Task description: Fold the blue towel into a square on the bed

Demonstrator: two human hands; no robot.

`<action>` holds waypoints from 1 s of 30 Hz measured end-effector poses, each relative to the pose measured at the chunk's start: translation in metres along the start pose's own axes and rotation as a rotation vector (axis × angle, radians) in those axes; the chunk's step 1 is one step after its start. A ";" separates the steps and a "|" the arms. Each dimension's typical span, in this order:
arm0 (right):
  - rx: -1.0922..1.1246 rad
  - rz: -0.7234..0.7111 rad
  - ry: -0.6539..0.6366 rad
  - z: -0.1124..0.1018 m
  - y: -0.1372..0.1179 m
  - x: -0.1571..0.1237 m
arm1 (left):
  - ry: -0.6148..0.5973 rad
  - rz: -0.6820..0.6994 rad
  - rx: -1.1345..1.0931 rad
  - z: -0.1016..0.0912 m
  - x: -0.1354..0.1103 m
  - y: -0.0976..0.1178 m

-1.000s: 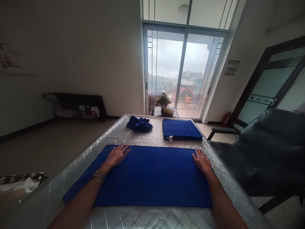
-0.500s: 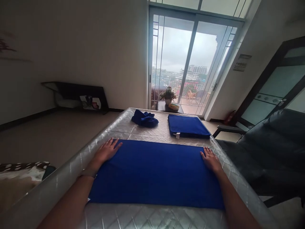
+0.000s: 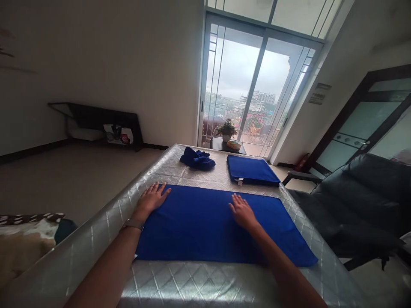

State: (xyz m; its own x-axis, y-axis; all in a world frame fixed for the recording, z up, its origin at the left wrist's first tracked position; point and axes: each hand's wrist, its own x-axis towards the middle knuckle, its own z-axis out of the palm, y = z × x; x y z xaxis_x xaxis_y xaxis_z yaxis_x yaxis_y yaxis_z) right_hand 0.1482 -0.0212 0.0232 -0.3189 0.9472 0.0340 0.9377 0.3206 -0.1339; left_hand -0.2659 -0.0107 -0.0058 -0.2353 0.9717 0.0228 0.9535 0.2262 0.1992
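Head view: a smooth, deep-blue cloth [image 3: 199,226] lies flat on the silver-quilted bench [image 3: 192,282]; the left hand [image 3: 150,199] rests open at the cloth's far-left corner, the right hand [image 3: 242,211] open near its far edge, neither gripping anything; a crumpled blue bundle [image 3: 197,160] and folded blue stack [image 3: 253,170] sit beyond the cloth.

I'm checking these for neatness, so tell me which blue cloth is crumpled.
The blue heap left of the folded stack: it lies bunched up, while that stack and the spread cloth under the left hand and right hand lie flat.
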 end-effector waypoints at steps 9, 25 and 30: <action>0.035 -0.039 -0.114 0.008 -0.012 0.025 | 0.030 0.007 -0.003 0.001 -0.001 -0.001; -0.085 0.527 -0.020 -0.005 0.187 -0.021 | 0.056 0.001 0.043 0.013 0.007 -0.011; -0.104 0.513 0.023 -0.007 0.181 -0.023 | 0.018 -0.008 0.079 0.009 0.007 -0.009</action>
State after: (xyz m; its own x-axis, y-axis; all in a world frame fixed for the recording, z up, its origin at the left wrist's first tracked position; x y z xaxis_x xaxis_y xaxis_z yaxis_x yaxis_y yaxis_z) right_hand 0.3261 0.0150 0.0052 0.1873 0.9822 0.0120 0.9816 -0.1867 -0.0399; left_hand -0.2747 -0.0056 -0.0162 -0.2452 0.9687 0.0390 0.9634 0.2390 0.1211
